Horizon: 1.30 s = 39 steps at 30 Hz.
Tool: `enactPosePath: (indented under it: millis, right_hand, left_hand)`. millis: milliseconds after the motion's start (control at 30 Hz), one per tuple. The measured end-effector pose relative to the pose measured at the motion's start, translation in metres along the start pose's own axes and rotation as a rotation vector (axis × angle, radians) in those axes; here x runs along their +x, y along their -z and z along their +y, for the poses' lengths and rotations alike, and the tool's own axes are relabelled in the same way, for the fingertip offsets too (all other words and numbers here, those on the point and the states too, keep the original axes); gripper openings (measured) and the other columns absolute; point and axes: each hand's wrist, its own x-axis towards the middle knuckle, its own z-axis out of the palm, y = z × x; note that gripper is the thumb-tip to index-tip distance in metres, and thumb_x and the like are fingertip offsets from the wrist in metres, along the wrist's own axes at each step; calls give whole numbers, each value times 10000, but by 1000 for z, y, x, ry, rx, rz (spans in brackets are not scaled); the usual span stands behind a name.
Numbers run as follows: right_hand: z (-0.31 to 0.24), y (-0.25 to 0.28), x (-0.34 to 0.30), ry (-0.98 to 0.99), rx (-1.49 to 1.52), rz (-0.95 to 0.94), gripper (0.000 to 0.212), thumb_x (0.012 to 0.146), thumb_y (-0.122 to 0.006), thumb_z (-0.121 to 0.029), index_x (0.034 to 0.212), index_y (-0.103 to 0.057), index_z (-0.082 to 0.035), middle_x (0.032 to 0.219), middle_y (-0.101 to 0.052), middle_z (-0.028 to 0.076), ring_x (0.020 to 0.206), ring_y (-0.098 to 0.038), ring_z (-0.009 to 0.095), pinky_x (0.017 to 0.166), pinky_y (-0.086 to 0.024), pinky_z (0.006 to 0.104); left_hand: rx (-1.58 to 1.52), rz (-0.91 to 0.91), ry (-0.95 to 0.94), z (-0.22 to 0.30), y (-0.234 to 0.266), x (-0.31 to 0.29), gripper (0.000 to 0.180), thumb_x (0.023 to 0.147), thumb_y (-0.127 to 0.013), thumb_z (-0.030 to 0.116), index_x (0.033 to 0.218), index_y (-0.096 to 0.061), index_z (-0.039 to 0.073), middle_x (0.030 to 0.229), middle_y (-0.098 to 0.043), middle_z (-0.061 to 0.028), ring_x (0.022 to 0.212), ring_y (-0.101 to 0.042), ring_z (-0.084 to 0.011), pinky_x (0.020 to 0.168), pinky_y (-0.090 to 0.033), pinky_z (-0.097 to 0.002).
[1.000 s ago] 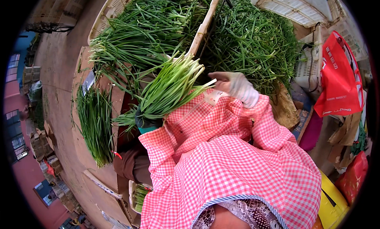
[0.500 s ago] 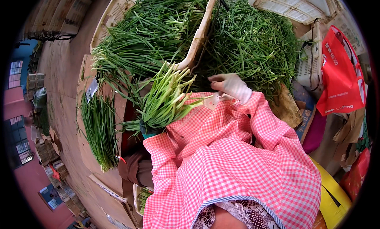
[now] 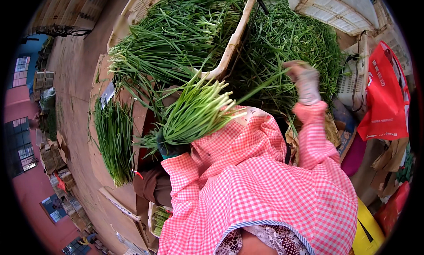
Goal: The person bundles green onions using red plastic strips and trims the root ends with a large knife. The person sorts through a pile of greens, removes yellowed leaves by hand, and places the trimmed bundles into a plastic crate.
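My left hand [image 3: 170, 148], in a dark glove, is closed around the lower part of a bunch of garlic chives [image 3: 198, 107]. The bunch's pale stem ends fan out to the upper right, over my lap. Raised to the right is my right hand [image 3: 302, 78], in a thin whitish glove and somewhat blurred. Its fingers pinch a long green chive leaf [image 3: 260, 87] that stretches as a streak back toward the bunch. Behind that hand lies a large loose heap of chives [image 3: 291, 43].
A pale plastic crate [image 3: 227, 61] piled with chives stands ahead. On cardboard to the left rests a chive bundle [image 3: 112, 142], with a flat metallic blade-like piece [image 3: 107, 95] beside it. A red bag [image 3: 384, 94] hangs at right near white crates [image 3: 353, 74].
My right hand has moved up and right from beside the bunch's stem ends, drawing a leaf out. The left hand still grips the bunch, which now points more to the right.
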Motion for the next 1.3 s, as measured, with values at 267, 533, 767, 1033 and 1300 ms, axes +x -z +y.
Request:
enactPosePath:
  millis: [267, 533, 767, 1033, 1300]
  right_hand:
    - [24, 38, 14, 11, -805, -427, 447, 796, -562, -330, 1115, -589, -18, 1061, -624, 169, 1004, -595, 267, 887, -447, 321]
    - [22, -125, -63, 41, -335, -934, 322, 792, -536, -296, 1032, -641, -110, 756, -649, 121, 690, -637, 234, 660, -505, 305]
    - [48, -93, -71, -231, -357, -916, 247, 803, -570, -150, 999, -642, -19, 778, -659, 63, 718, -602, 105, 654, -488, 250]
    - [18, -61, -48, -39, -574, -655, 252, 762, -590, -206, 879, -654, 7, 663, -633, 81, 588, -588, 134, 549, -477, 269]
    - [-38, -140, -18, 490, -657, -647, 268, 825, -570, -262, 1032, -646, -109, 855, -655, 122, 801, -627, 259, 738, -484, 308]
  left_hand:
    - [84, -188, 73, 32, 22, -9, 353, 852, -515, 268, 1115, -564, 38, 1094, -598, -179, 959, -594, -341, 865, -473, -508]
    - [211, 121, -24, 30, -4, -32, 232, 854, -519, 148, 1073, -567, 87, 1041, -619, -143, 927, -604, -317, 829, -494, -481]
    - [8, 64, 81, 36, 5, -35, 201, 868, -525, 179, 1024, -624, 101, 1187, -560, -147, 1104, -517, -319, 943, -411, -507]
    - [-58, -27, -69, 32, 16, -28, 142, 861, -537, 107, 977, -605, 58, 952, -647, -90, 867, -621, -228, 819, -509, -397]
    - [-74, -178, 0, 35, 12, -20, 151, 863, -533, 111, 991, -595, 62, 975, -643, -98, 905, -610, -245, 834, -497, -418]
